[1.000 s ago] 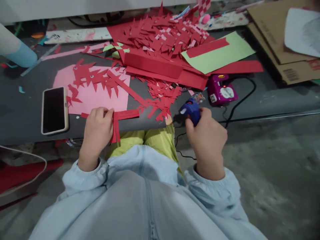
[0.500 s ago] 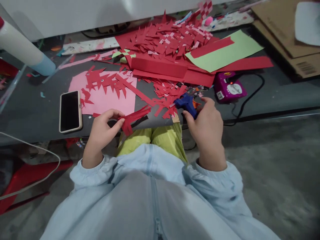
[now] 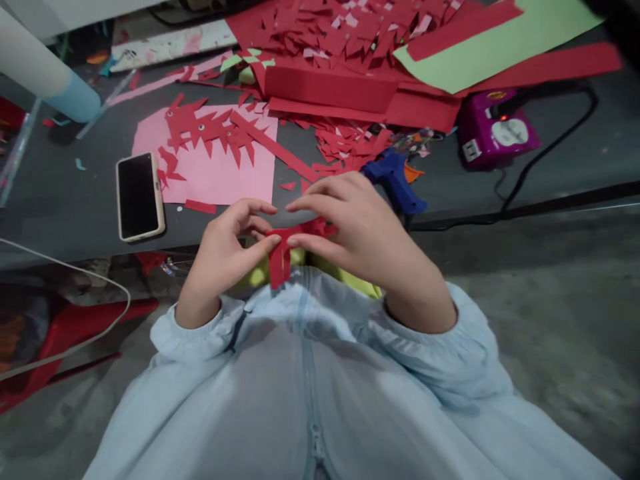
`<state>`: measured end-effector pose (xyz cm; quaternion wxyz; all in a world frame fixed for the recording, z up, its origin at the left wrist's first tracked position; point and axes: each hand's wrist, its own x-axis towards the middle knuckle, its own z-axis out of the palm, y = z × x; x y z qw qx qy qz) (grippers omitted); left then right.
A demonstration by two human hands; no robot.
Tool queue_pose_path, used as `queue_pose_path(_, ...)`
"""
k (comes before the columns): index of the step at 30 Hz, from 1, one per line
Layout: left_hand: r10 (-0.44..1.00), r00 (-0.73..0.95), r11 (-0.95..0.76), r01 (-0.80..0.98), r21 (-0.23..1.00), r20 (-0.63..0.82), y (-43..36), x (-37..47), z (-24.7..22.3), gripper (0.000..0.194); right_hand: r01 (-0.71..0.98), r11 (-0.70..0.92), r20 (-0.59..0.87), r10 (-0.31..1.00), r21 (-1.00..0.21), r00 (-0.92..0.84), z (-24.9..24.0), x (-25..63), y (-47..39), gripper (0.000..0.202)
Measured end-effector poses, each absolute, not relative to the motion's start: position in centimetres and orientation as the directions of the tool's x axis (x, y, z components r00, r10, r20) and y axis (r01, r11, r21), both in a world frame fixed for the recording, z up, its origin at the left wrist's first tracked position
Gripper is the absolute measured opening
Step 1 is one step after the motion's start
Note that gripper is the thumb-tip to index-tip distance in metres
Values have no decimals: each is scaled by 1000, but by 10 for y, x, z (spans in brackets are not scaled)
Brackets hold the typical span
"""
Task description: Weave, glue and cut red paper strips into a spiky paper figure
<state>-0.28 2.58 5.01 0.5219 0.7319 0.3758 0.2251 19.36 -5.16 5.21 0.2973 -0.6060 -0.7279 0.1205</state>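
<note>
Above my lap, in front of the table's edge, both hands hold a red paper cutout (image 3: 279, 264) made of strips. My left hand (image 3: 227, 250) pinches it from the left between thumb and fingers. From the right, my right hand (image 3: 357, 233) has its thumb pressed on the paper, and its fingers curl over the far side. A blue glue gun (image 3: 395, 179) lies on the table just beyond my right hand. On a pink sheet (image 3: 200, 183) to the left rests a spiky red paper figure (image 3: 210, 133) with small eyes.
A phone (image 3: 137, 198) lies left of the pink sheet, near a white and blue bottle (image 3: 55, 80). Red paper scraps (image 3: 345, 33) pile up at the back. A purple power adapter (image 3: 493, 130) with a black cable (image 3: 545, 160) sits at right, below a green sheet (image 3: 480, 50).
My right hand has let go of the glue gun, leaving it on the table, and moved left onto the red paper cutout. The view has shifted closer to the table.
</note>
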Motion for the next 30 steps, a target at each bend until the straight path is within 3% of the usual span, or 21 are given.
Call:
queue_pose_path(2, 765, 642, -220, 328, 918, -46, 21, -4, 50, 31, 767, 267, 195, 963, -583, -187, 48, 192, -47, 14)
queue_pose_path(5, 759, 650, -264, 356, 896, -34, 16, -5, 51, 29, 701, 245, 103, 966, -669, -239, 44, 194, -45, 16)
queue_pose_path(18, 800, 592, -153, 357, 921, -97, 23, -17, 50, 26, 540, -19, 14, 998, -841, 58, 44, 234, -64, 21)
queue_pose_path(25, 861, 502, -95, 315, 944, -81, 25, -15, 44, 25, 613, 42, 246, 936, -789, 252, 41, 236, -71, 5)
queue_pose_path(28, 855, 511, -91, 308, 947, -84, 23, -11, 43, 25, 679, 171, 355, 924, -714, 141, 43, 219, -66, 6)
queue_pose_path(30, 841, 534, -91, 304, 948, -91, 21, -10, 43, 25, 736, 204, 344, 938, -646, 41, 44, 210, -61, 13)
